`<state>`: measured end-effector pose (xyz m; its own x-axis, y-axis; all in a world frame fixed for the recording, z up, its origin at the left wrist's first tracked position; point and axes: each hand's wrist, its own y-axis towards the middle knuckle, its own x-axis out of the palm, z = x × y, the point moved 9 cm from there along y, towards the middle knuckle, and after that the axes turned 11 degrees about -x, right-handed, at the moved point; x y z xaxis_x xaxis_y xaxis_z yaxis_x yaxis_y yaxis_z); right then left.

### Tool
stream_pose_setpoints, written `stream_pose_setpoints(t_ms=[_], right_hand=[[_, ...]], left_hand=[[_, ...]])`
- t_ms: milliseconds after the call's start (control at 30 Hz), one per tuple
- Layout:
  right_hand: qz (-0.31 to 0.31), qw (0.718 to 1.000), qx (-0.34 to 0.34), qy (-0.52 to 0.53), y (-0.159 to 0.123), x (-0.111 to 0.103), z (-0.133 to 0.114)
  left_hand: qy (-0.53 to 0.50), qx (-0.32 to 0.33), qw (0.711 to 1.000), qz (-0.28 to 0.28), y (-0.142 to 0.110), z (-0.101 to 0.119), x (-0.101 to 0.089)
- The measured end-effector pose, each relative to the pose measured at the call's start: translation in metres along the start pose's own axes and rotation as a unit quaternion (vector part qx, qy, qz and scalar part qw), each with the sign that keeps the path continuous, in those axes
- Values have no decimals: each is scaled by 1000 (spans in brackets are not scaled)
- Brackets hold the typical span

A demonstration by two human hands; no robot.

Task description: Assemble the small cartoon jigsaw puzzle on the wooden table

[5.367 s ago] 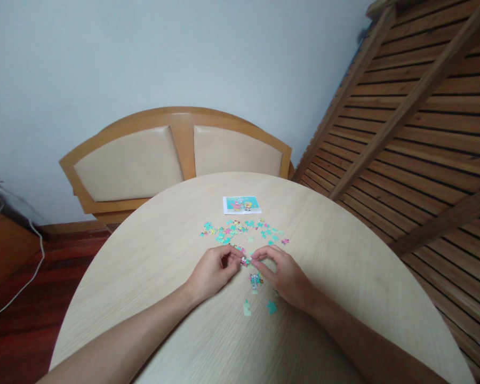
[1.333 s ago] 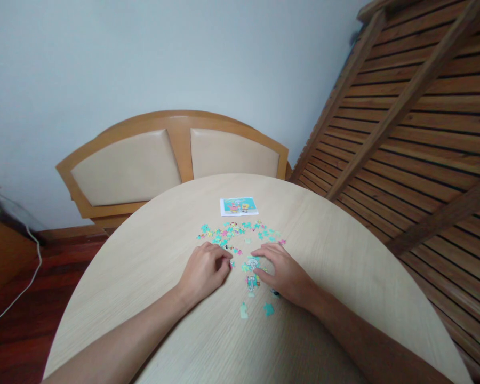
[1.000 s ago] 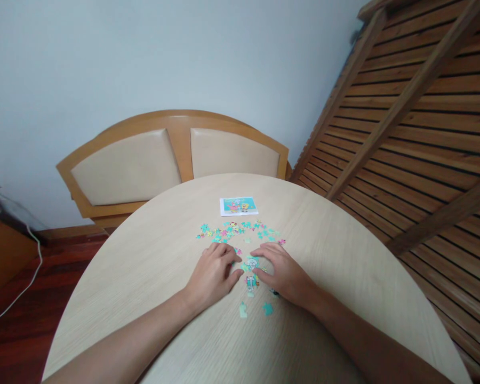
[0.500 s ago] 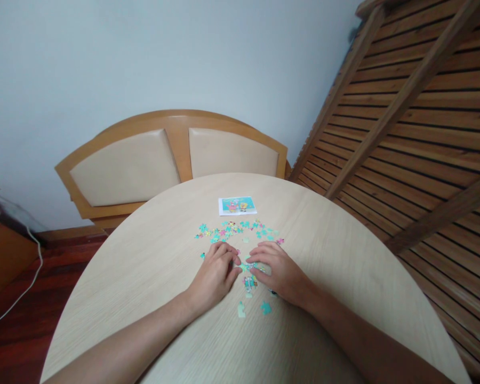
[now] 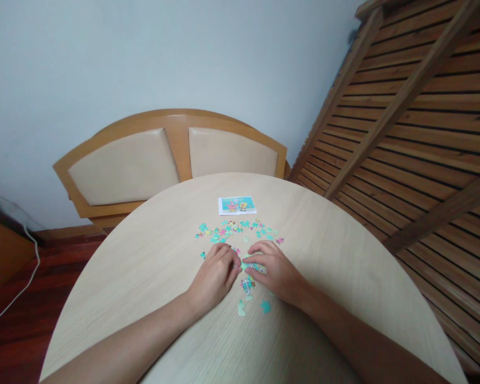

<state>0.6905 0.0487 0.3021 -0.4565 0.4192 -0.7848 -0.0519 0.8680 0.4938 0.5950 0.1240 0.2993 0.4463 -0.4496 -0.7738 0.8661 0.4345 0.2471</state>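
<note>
Between my hands, several joined jigsaw puzzle pieces (image 5: 253, 265) in green, white and blue lie low at the tabletop. My right hand (image 5: 277, 271) curves over their right end, thumb and fingers gripping them. At the left end, thumb and index finger of my left hand (image 5: 218, 271) pinch together at a pale green puzzle piece, mostly covered by the fingertips. A small joined cluster of pieces (image 5: 247, 285) lies just below the hands. Nearer to me are a pale green edge piece (image 5: 241, 308) and a teal piece (image 5: 265, 306).
Loose puzzle pieces (image 5: 228, 230) are scattered beyond my hands on the round wooden table (image 5: 164, 229). Behind them lies a picture card (image 5: 237, 205) with two cartoon figures. A padded headboard (image 5: 128, 165) stands past the table, and a slatted wooden frame (image 5: 416, 138) leans at the right.
My right hand has shifted slightly left, bringing the joined pieces closer to my left fingertips. The small cluster below has turned and slid a little left.
</note>
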Motion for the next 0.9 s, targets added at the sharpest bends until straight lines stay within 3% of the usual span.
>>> stream_pose_setpoints(t_ms=[200, 400, 900], right_hand=[[-15, 1000, -4, 1, 1, 1, 0], [-27, 999, 33, 16, 1, 4, 4], [5, 999, 37, 1, 1, -1, 9]], left_hand=[[10, 0, 1000, 4, 0, 2, -2], [-12, 3, 1000, -3, 0, -2, 3], [-66, -51, 996, 4, 2, -10, 6]])
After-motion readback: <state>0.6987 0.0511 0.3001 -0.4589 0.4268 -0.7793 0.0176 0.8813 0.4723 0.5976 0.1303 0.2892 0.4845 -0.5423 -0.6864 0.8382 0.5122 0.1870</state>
